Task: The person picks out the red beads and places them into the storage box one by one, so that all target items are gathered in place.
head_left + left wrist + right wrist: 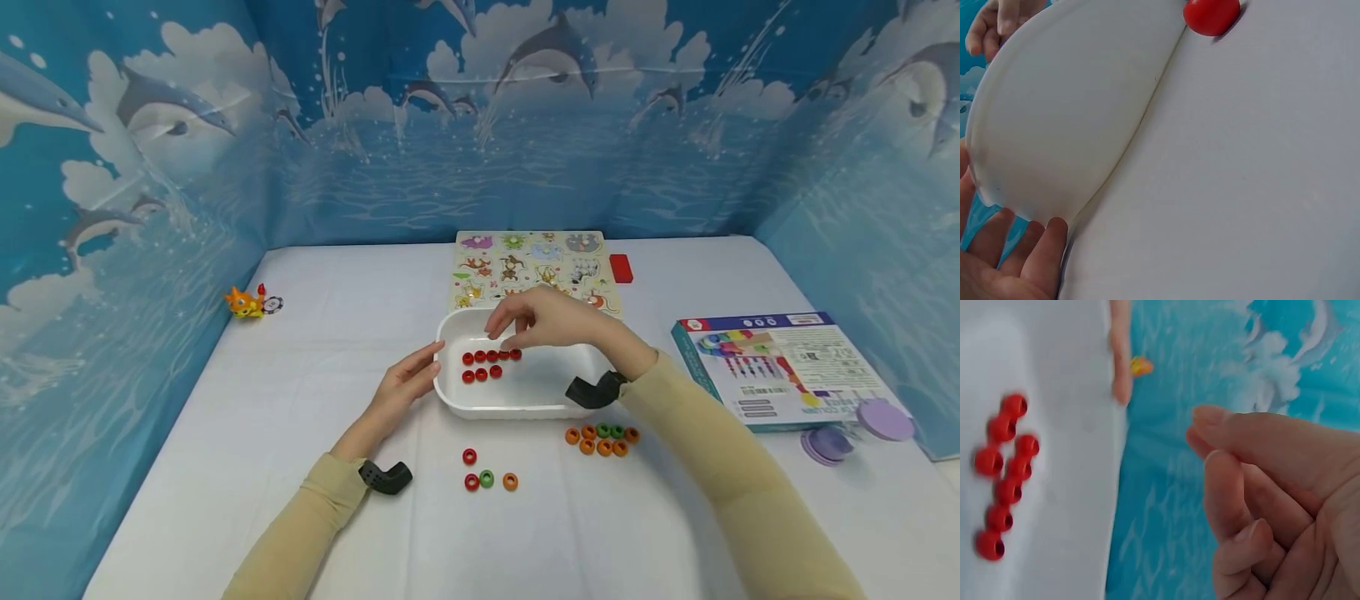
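A white tray [540, 400] stands in the middle of the table, with two rows of red beads [481, 357] in its left part. My left hand [401, 387] touches the tray's left end; in the left wrist view its fingers [1047, 256] lie against the outer wall. Over the tray, above the beads, hovers my right hand [551, 318]. Its fingers are bent with the thumb close to the index finger, and I see nothing between them in the right wrist view.
Red, green and orange beads [510, 482] lie loose before the tray, and an orange and green group [604, 447] lies to their right. An animal puzzle board [480, 265] and red block [621, 268] are behind. Box [795, 367] and purple-lidded containers [885, 419] stand right; a toy [246, 302] left.
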Demonstrator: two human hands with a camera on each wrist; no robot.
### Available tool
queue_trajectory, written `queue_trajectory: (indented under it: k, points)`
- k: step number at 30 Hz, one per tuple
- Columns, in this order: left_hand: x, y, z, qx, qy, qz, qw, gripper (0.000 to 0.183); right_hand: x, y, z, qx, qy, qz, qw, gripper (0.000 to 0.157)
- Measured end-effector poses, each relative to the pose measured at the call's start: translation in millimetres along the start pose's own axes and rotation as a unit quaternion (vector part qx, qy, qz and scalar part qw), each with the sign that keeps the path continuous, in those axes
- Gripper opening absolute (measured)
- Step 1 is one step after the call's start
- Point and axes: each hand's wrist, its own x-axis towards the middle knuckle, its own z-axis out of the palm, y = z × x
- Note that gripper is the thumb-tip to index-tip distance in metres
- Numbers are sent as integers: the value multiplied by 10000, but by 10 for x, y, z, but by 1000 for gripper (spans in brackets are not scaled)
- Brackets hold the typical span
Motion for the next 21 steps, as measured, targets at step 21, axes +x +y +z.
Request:
queue_trajectory:
  k: [21]
  points:
    - [1,-17,-9,-173,-93,98,9998,43,-386,-67,1483,-233,236,-252,9991,24]
